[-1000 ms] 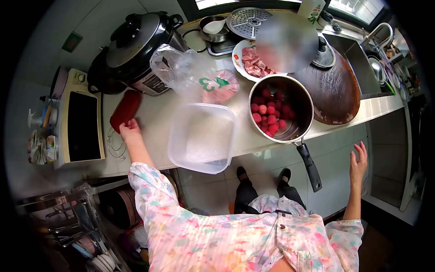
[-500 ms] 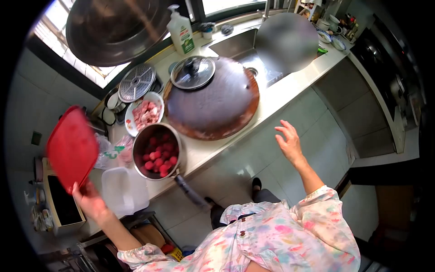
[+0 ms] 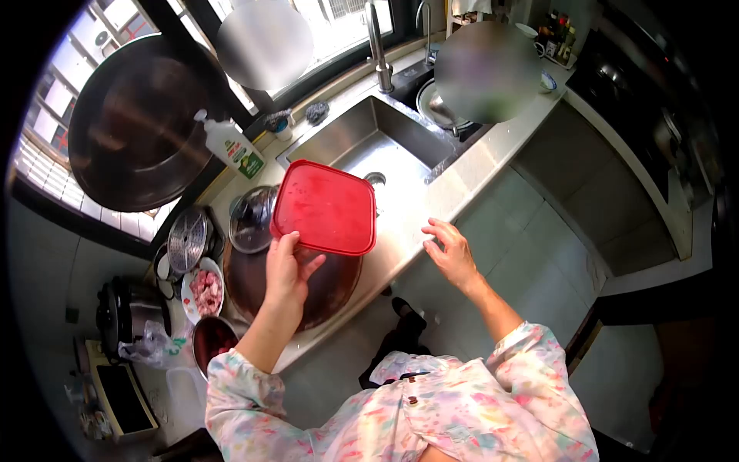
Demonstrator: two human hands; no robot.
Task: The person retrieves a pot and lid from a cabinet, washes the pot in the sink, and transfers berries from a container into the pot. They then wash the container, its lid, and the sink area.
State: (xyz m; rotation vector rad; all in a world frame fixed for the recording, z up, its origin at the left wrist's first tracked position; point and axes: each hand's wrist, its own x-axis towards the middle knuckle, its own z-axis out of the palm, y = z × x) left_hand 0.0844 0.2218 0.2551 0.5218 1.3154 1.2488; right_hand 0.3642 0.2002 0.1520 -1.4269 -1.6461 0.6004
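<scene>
Since the earlier frame, the left hand (image 3: pixel 286 269) is seen brought across from beside the pot (image 3: pixel 197 339) toward the sink (image 3: pixel 346 142). Its fingers are clamped on the lower edge of the red lid (image 3: pixel 327 208), which is held tilted above the round wooden board (image 3: pixel 327 289) and the sink's near corner. The right hand (image 3: pixel 453 254) is spread, released, at the counter edge. Because the lid is pinched by one edge only, a slip onto the glass lid (image 3: pixel 252 229) is judged possible. Red round fruit is held in the pot, and raw meat on the plate (image 3: pixel 185 286).
</scene>
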